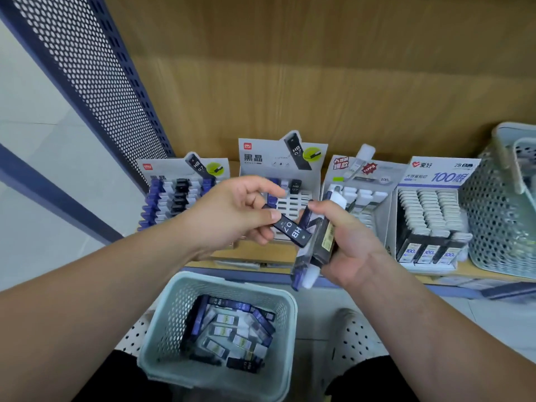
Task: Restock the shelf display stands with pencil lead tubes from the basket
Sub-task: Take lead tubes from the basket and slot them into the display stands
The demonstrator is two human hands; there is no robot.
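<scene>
A black HB tube is pinched in the left hand, just before the half-empty middle stand. A bundle of tubes is gripped, seemingly loosely, in the right hand. One could be dropped beside the basket below, or slotted wrongly.

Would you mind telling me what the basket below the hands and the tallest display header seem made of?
The basket looks like moulded pale-green plastic, matte, judging by its evenly perforated walls. The header seems printed card, slightly glossy: thin, flat, with a cut-out outline.
</scene>
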